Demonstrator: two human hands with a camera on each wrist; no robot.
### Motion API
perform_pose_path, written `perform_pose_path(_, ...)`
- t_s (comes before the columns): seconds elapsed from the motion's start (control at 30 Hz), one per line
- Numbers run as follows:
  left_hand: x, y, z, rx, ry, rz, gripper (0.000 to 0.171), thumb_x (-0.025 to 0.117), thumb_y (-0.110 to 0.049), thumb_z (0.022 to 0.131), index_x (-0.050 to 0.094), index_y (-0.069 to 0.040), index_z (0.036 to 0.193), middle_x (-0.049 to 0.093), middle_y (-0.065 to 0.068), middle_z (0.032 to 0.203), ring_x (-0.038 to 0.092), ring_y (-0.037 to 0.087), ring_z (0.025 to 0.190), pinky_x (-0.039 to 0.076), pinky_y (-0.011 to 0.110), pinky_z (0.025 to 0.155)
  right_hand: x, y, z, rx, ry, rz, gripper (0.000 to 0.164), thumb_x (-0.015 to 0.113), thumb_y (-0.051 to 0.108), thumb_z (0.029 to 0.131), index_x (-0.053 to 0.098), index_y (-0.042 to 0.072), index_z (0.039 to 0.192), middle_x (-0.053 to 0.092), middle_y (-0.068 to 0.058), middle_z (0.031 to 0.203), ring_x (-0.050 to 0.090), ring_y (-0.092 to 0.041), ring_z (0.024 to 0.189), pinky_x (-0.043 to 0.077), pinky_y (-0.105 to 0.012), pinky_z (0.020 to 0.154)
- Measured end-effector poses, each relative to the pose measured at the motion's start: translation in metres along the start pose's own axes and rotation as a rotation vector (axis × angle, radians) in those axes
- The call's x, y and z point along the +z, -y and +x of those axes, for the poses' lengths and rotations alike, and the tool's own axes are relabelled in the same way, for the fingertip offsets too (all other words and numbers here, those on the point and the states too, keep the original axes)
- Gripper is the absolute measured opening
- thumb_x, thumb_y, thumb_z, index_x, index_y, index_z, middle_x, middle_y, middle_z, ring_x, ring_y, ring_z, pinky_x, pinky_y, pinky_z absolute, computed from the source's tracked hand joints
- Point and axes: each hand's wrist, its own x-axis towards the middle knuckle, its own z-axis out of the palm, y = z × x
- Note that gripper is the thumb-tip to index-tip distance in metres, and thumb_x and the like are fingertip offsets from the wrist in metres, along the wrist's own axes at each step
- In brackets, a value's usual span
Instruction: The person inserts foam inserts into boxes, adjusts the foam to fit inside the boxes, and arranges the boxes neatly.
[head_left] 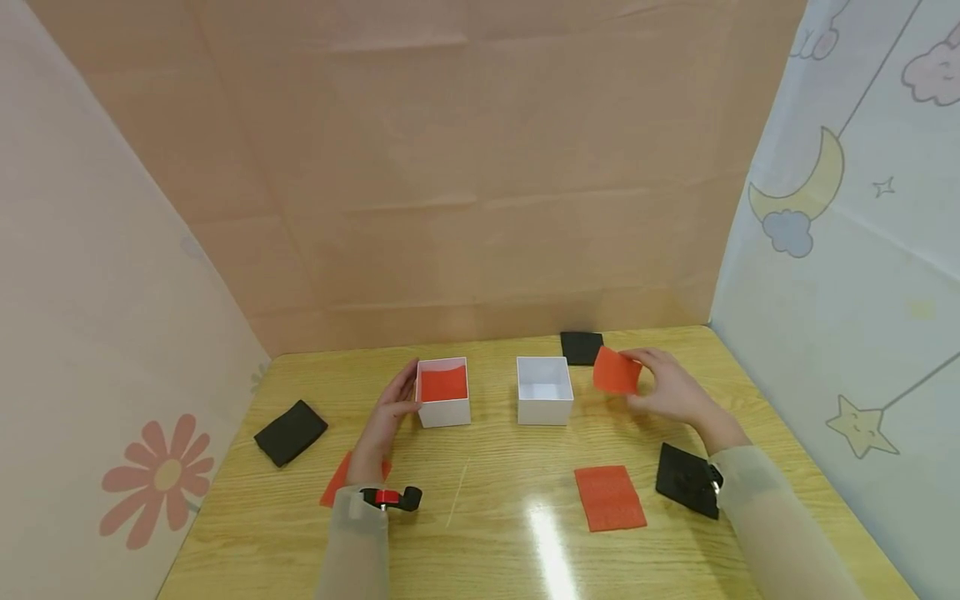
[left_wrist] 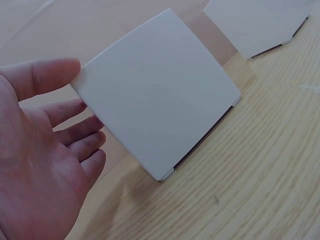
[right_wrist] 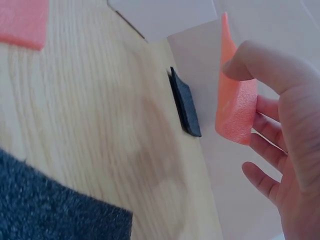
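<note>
My right hand (head_left: 671,392) pinches a red felt-like square (head_left: 617,372) between thumb and fingers, held above the wood table right of an empty white box (head_left: 544,413). The right wrist view shows that red square (right_wrist: 237,102) bent into a curve, thumb on its near face. Over on the left, my left hand (head_left: 388,410) rests against the side of another white box (head_left: 444,414), its thumb (left_wrist: 55,75) at one edge and its fingers loosely bent. A red piece (head_left: 442,385) lies inside this box.
Black squares lie at the left (head_left: 291,433), behind the empty box (head_left: 582,347) and beside the right forearm (head_left: 686,479). A red square (head_left: 611,498) lies on the table's front right; another red piece (head_left: 337,483) is partly hidden under the left wrist. Fabric walls (head_left: 450,167) enclose the table.
</note>
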Motion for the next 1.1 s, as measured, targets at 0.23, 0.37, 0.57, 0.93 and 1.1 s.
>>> perform_pose_path(0.23,-0.001,-0.001,-0.002,-0.001,0.003,0.009,0.077,0.055,0.003,0.1,0.029,-0.015,0.171,0.02,0.004,0.178,0.014,0.025,0.164,0.016,0.047,0.131,-0.002,0.014,0.004,-0.048,-0.043,0.046,0.074,0.085,0.021,0.087,0.054,0.005,0.152,0.056,-0.02,0.147,0.047,-0.048,0.134,0.042,-0.072,0.106)
perform_pose_path(0.37,-0.001,-0.002,-0.003,0.011,0.013,0.002,0.077,0.054,0.005,0.101,0.028,-0.013,0.171,0.02,0.005,0.178,0.014,0.026,0.164,0.016,0.047,0.131,-0.001,0.026,0.007,-0.081,-0.084,0.064,0.075,0.086,0.019,0.087,0.054,0.006,0.153,0.057,-0.02,0.147,0.05,-0.046,0.13,0.047,-0.066,0.104)
perform_pose_path(0.57,-0.001,-0.003,-0.003,0.011,0.009,0.005,0.077,0.054,0.005,0.101,0.029,-0.013,0.171,0.022,0.004,0.177,0.015,0.025,0.164,0.017,0.047,0.13,0.003,0.044,0.01,-0.111,-0.124,0.115,0.077,0.088,0.016,0.086,0.053,0.005,0.154,0.057,-0.02,0.147,0.051,-0.044,0.128,0.049,-0.065,0.104)
perform_pose_path(0.93,0.0,-0.001,-0.001,0.003,0.0,0.002,0.076,0.053,0.007,0.1,0.032,-0.013,0.17,0.026,0.005,0.176,0.019,0.025,0.163,0.024,0.041,0.128,0.014,0.074,0.017,-0.186,-0.158,0.166,0.07,0.086,0.014,0.086,0.058,0.01,0.15,0.058,-0.016,0.145,0.053,-0.039,0.126,0.049,-0.06,0.101)
perform_pose_path(1.1,0.0,0.0,-0.001,0.007,-0.005,0.004,0.076,0.054,0.006,0.1,0.032,-0.015,0.17,0.024,0.004,0.176,0.018,0.025,0.163,0.02,0.045,0.13,0.02,0.095,0.021,-0.218,-0.157,0.214,0.072,0.086,0.013,0.086,0.058,0.012,0.152,0.058,-0.011,0.146,0.053,-0.035,0.13,0.05,-0.059,0.104)
